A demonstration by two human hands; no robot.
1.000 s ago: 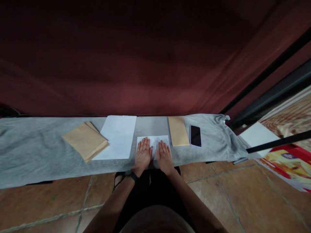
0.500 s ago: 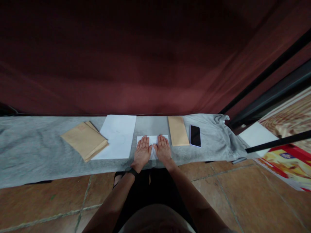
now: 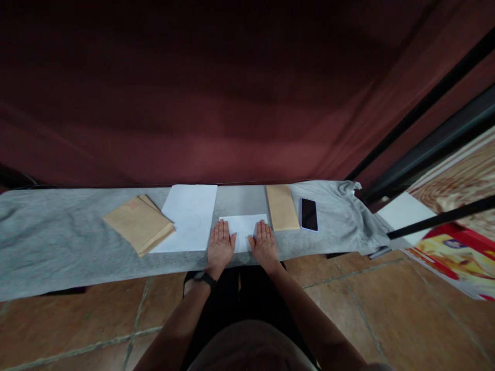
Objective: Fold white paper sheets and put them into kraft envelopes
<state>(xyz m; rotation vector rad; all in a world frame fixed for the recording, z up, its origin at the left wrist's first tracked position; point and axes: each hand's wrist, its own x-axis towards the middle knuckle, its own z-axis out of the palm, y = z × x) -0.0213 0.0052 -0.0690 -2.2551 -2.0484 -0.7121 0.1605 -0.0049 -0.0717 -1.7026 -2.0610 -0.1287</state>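
A small white sheet of paper (image 3: 242, 232), which looks folded, lies in front of me on the grey cloth. My left hand (image 3: 221, 246) rests flat over its left side, fingers stretched away from me. Over the right side lies my right hand (image 3: 264, 246), equally flat, with the thumb pointing inward. Neither hand grips anything. Left of my left hand is larger white paper (image 3: 189, 219), partly covered by a few brown envelopes (image 3: 137, 221). Just right of my right hand sits another brown envelope (image 3: 283, 207).
A phone (image 3: 309, 214) with a dark screen lies right of the single envelope. The grey cloth (image 3: 58, 242) covers a long narrow surface, with a dark red curtain (image 3: 232, 103) behind it. Black bars (image 3: 441, 224) and a red and yellow printed box (image 3: 460, 255) stand at the right.
My hands have slid apart toward the paper's left and right sides and slightly closer to me, showing more of its middle. The view has shifted a little.
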